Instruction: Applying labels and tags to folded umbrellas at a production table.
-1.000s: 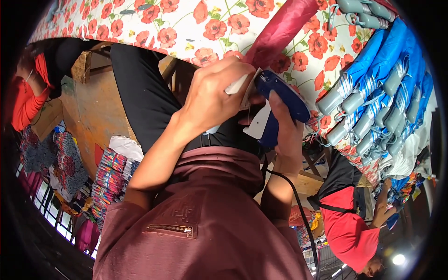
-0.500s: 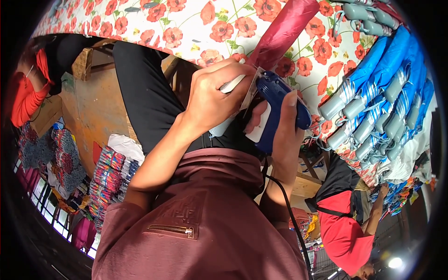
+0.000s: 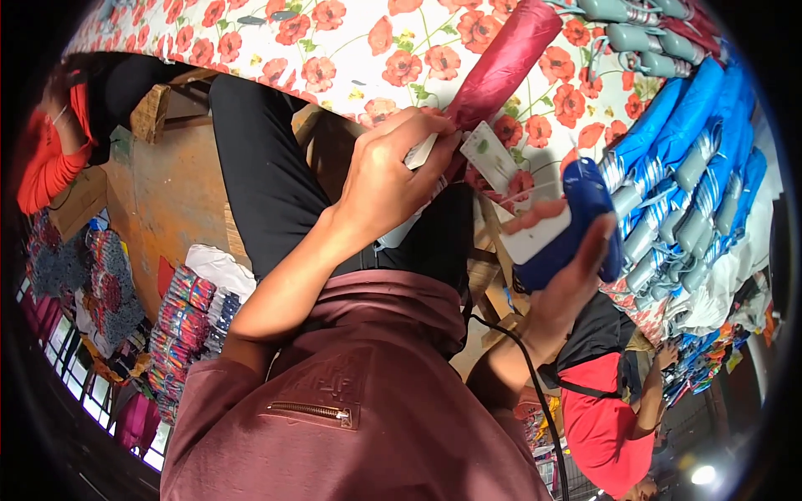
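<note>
My left hand point(image 3: 388, 171) is closed round the near end of a folded red umbrella point(image 3: 510, 63), whose wrapped canopy lies on the flowered cloth. A white piece point(image 3: 420, 152) sticks out between its fingers, and a grey part point(image 3: 399, 232) shows below the palm. A white card tag point(image 3: 491, 163) with a small printed mark stands out beside my fingertips. My right hand point(image 3: 576, 263) grips a blue and white glue gun point(image 3: 591, 209), slightly blurred, to the right of the tag and apart from it. A thin pale strand point(image 3: 535, 192) runs between tag and gun.
Folded blue umbrellas point(image 3: 668, 167) with grey handles are piled at the right of the flowered tablecloth point(image 3: 359, 50); more grey handles point(image 3: 652, 42) lie beyond. A black cord point(image 3: 535, 376) hangs by my right arm. People in red point(image 3: 606, 426) sit at both sides. Bundled umbrellas point(image 3: 180, 326) stand left.
My right hand has drawn the glue gun away to the right from the tag. The tag now shows its face. My left hand stays on the red umbrella, almost unmoved.
</note>
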{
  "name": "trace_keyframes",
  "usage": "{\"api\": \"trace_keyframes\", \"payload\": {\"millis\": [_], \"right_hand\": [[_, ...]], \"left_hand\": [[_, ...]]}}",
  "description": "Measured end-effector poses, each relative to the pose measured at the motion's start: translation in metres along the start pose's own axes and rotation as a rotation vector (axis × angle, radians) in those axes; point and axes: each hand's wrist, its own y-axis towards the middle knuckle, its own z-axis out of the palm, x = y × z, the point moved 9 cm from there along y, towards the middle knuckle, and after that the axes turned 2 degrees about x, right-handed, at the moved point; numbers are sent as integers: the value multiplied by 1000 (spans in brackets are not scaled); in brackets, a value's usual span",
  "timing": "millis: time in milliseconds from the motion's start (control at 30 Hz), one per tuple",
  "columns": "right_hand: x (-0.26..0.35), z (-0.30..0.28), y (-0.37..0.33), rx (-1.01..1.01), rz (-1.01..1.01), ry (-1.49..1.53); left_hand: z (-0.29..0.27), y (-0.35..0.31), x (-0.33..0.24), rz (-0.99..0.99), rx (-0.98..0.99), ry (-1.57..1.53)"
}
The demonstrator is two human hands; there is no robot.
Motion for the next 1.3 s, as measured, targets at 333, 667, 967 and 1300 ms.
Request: {"api": "trace_keyframes", "payload": {"millis": [333, 667, 967, 1300], "right_hand": [[1, 10, 8, 22, -145, -52], [5, 31, -8, 177, -147, 79], [-3, 55, -6, 478, -119, 196], [-12, 55, -3, 442, -190, 154]], "left_hand": [[-11, -49, -6, -50, 97, 304], [-35, -50, -10, -58, 112, 153], [-167, 42, -73, 228, -304, 369], [-263, 145, -146, 401, -634, 856]]}}
